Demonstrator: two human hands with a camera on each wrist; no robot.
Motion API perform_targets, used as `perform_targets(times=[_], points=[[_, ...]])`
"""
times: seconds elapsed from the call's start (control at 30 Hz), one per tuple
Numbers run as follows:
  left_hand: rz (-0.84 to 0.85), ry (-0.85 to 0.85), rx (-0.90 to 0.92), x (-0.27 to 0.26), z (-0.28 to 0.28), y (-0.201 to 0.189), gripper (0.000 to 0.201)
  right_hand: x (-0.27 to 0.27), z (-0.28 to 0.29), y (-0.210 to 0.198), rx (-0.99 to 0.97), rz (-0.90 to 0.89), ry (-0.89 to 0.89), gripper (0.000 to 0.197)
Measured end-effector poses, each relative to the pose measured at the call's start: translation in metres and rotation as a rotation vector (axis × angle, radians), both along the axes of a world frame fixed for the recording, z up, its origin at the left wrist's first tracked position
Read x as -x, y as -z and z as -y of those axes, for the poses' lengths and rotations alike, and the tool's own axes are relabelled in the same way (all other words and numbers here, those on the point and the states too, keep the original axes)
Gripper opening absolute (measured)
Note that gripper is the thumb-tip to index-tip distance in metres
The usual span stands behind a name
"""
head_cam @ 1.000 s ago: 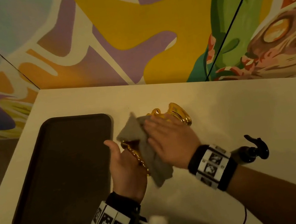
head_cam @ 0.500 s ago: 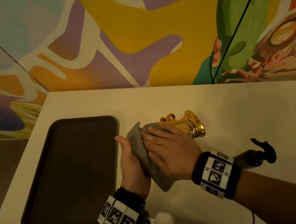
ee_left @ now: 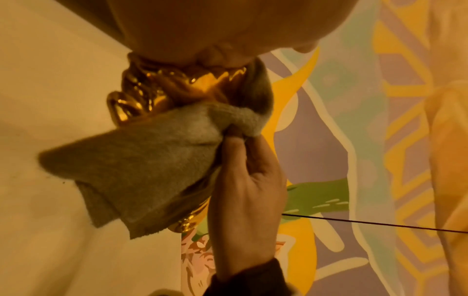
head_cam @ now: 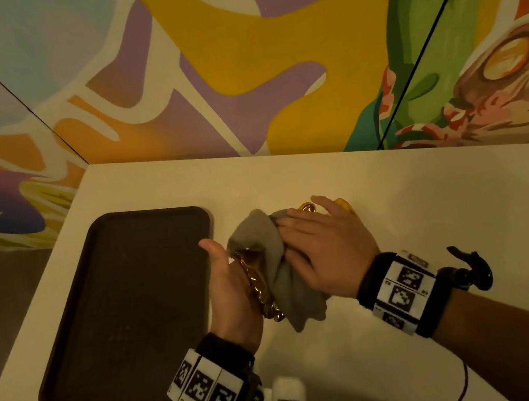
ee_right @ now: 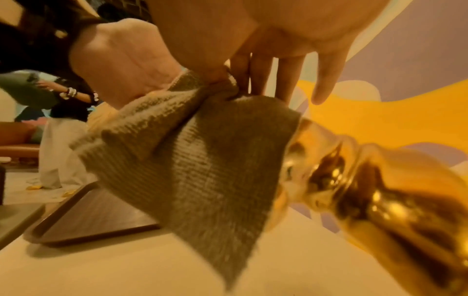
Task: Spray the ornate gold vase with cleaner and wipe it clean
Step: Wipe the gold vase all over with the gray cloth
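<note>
The ornate gold vase [head_cam: 257,276] lies tilted above the white table, its foot in my left hand [head_cam: 230,285], whose fingers curl round it. My right hand [head_cam: 327,245] lies over the vase's body and presses a grey cloth [head_cam: 268,244] onto it, thumb pinching the fabric. Only a bit of the vase's rim [head_cam: 343,205] shows past the fingertips. In the left wrist view the gold foot [ee_left: 154,86] sits under my palm and the cloth [ee_left: 142,160] hangs from my right thumb [ee_left: 235,144]. In the right wrist view the cloth [ee_right: 202,160] drapes beside the shiny vase [ee_right: 380,190].
A black spray bottle [head_cam: 470,270] stands on the table [head_cam: 394,197] just behind my right wrist. A dark empty tray [head_cam: 127,308] lies to the left of my hands. A painted wall [head_cam: 235,66] closes the far side. A thin cable [head_cam: 462,387] trails near the front edge.
My right hand has slid the cloth along the vase toward its mouth, uncovering the gold foot by my left hand. The view has shifted slightly.
</note>
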State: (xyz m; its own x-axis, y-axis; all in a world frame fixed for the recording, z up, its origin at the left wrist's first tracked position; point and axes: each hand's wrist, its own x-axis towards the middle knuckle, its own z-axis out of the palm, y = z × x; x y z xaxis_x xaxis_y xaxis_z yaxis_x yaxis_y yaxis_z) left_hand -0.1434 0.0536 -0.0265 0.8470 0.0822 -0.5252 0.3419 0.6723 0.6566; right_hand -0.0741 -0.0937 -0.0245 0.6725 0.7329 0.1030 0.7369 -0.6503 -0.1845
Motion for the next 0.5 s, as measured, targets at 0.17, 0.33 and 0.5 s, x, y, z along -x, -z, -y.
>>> perform_targets(times=[0.17,0.33,0.5], points=[[-0.018,-0.044,-0.009,-0.008,0.007,0.000,0.088,0.029,-0.024,0.000,-0.101,-0.043,-0.080,0.037],[-0.015,-0.131,0.027,-0.010,0.006,0.001,0.082,0.024,-0.039,0.009,-0.015,-0.034,-0.095,0.047],[-0.014,-0.174,0.167,-0.010,-0.001,0.000,0.093,0.051,-0.031,0.017,0.038,-0.007,-0.093,0.052]])
